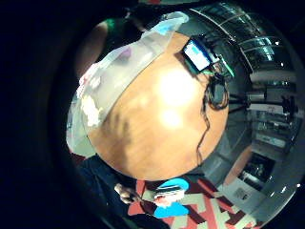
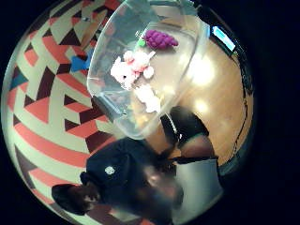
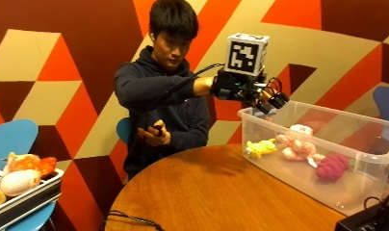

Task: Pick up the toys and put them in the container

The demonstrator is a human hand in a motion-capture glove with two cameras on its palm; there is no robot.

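At 9 o'clock, off the table, a tray [image 3: 24,199] on a blue chair [image 3: 12,139] holds more toys [image 3: 21,173], orange and cream; I take these as still to be fetched. The round table [image 3: 213,192] fills the middle. The bare hand [image 3: 153,132] sits near the chest, curled round a small dark object I cannot identify.

Right hand [image 3: 258,94] is raised at the near rim of the clear container [image 3: 271,120], at about 1 o'clock from table centre. I cannot tell whether its fingers are spread or closed, or whether it carries a toy: the mount covers them.

In the container: yellow toy [image 3: 262,147], pink toy [image 3: 297,147], purple toy [image 3: 333,166], all resting on its floor, the pink between the other two.

My judgement: a drop is either just done or about to happen. To do it well I would bring the palm fully over the container's inside, clear of the rim, release low so nothing bounces out, then swing back to 9 o'clock for the tray.

Hard to make out: the container's far end is cut off at 3 o'clock; a dark box [image 3: 374,221] and cable [image 3: 130,219] are only partly in view at 5 o'clock
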